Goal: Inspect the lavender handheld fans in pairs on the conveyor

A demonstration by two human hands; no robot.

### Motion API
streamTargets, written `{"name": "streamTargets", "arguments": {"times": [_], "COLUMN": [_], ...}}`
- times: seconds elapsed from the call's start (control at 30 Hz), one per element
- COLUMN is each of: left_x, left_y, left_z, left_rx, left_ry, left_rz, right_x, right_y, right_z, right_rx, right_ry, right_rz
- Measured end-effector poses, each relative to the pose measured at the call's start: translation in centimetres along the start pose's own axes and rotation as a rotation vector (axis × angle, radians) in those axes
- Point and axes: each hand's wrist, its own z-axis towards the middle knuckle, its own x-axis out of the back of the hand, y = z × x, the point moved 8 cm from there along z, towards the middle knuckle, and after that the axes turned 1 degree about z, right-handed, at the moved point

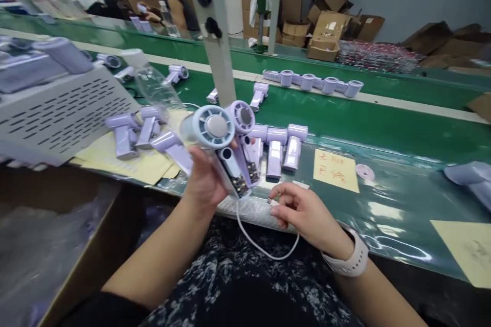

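My left hand [205,179] is wrapped round two handheld fans held side by side, a pale blue one [217,126] in front and a lilac one [242,116] behind it. Both handles show exposed circuit parts at their lower ends. To the right, my right hand [293,207] pinches the small plug [272,202] of a white cable [264,253], a short way from the handles. The cable loops below, and its other end passes behind the fans. Several lilac fans [274,156] lie on the table just beyond my hands.
At left stand a perforated grey box [65,117] with fans on top and more fans on yellow paper [115,156]. A metal post [215,36] rises ahead. A yellow note [335,169] lies right; a person [178,7] sits across the green line [402,122].
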Motion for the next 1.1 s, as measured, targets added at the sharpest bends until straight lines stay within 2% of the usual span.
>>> {"name": "streamTargets", "arguments": {"times": [0.1, 0.27, 0.37, 0.47, 0.6, 0.73, 0.83, 0.9, 0.97, 1.1], "left_x": [-0.6, -0.4, -0.2, -0.2, -0.1, -0.3, 0.0, -0.1, -0.4, -1.0], "left_y": [-0.6, -1.0, -0.9, -1.1, -1.2, -1.2, -1.2, -1.1, -1.0, -1.1], "left_z": [-0.4, -0.5, -0.6, -0.7, -0.8, -0.6, -0.6, -0.7, -0.9, -1.5], "left_rx": [0.016, 0.034, 0.04, 0.008, -0.033, 0.023, 0.096, 0.114, 0.102, 0.019], "left_ry": [0.028, 0.096, 0.105, 0.094, 0.108, 0.071, 0.113, 0.116, 0.092, 0.011], "left_rz": [-0.015, -0.023, -0.043, -0.062, -0.057, -0.153, -0.23, -0.21, -0.168, -0.138], "right_x": [-1.8, -2.6, -2.8, -3.6, -4.8, -3.7, -2.6, -2.3, -2.7, -3.9], "right_y": [-1.0, -3.0, -3.4, -2.7, -2.3, -4.5, -5.9, -5.6, -4.5, -2.5], "right_z": [-0.4, 0.2, 0.0, -0.3, -0.1, -0.4, -1.1, -1.2, -1.0, -1.0], "right_rx": [-0.007, 0.121, 0.166, 0.134, 0.123, 0.329, 0.485, 0.446, 0.334, 0.151], "right_ry": [-0.044, 0.028, 0.135, 0.222, 0.158, 0.109, 0.173, 0.224, 0.238, 0.275], "right_rz": [0.37, 0.605, 0.574, 0.593, 0.575, 0.262, 0.147, 0.167, 0.245, 0.524]}}
